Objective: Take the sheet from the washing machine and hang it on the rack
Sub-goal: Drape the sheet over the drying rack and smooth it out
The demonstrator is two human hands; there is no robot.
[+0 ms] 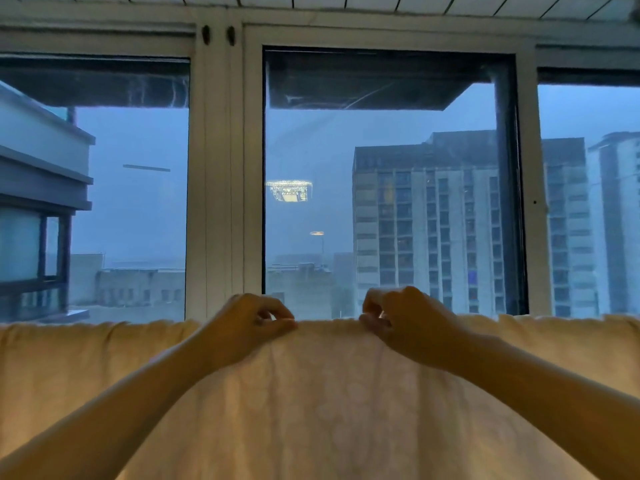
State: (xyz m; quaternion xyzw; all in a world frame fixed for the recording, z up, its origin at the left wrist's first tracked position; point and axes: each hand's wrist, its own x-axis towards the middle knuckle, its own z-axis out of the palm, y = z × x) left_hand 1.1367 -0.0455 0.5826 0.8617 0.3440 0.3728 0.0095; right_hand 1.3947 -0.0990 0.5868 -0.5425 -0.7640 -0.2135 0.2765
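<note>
A pale cream sheet with a faint pattern hangs in front of me and spans the whole width of the view. Its top edge is folded over a rack bar that the cloth hides. My left hand pinches the top edge of the sheet left of the middle, fingers curled. My right hand pinches the same edge a little to the right, fingers curled too. Both forearms reach up from the lower corners. The washing machine is out of view.
Right behind the sheet stands a large window with white frames. Tall buildings show outside in dim blue light. A lamp's reflection glows in the middle pane. A panelled ceiling runs along the top.
</note>
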